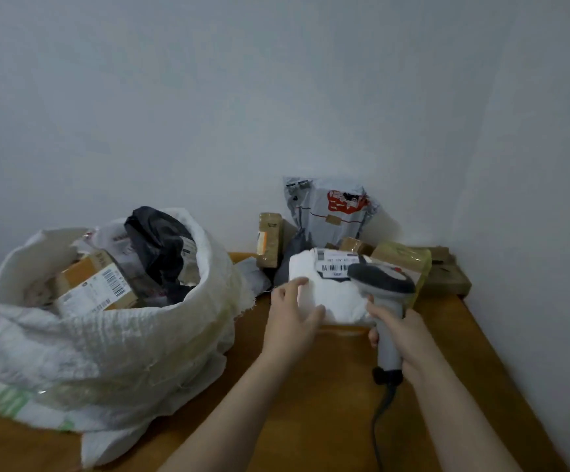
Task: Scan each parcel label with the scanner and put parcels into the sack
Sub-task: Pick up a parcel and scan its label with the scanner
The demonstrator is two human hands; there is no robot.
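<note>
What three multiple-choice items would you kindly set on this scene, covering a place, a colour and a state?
1. The sack stands: A right of the white parcel; B left of it; C upon it.
2. The scanner handle is: A grey; B red; C green.
3. The right hand is: A open flat; B hanging idle; C gripping the scanner.
B, the sack sits leftward; A, the handle shows light grey; C, fingers curl round the handle.

The left hand (293, 306) holds a white parcel (331, 294) on the table (327, 386); the right hand (397, 330) grips the scanner (384, 298) over its label (336, 264). Beside them the sack (106, 328) bulges with parcels.
</note>
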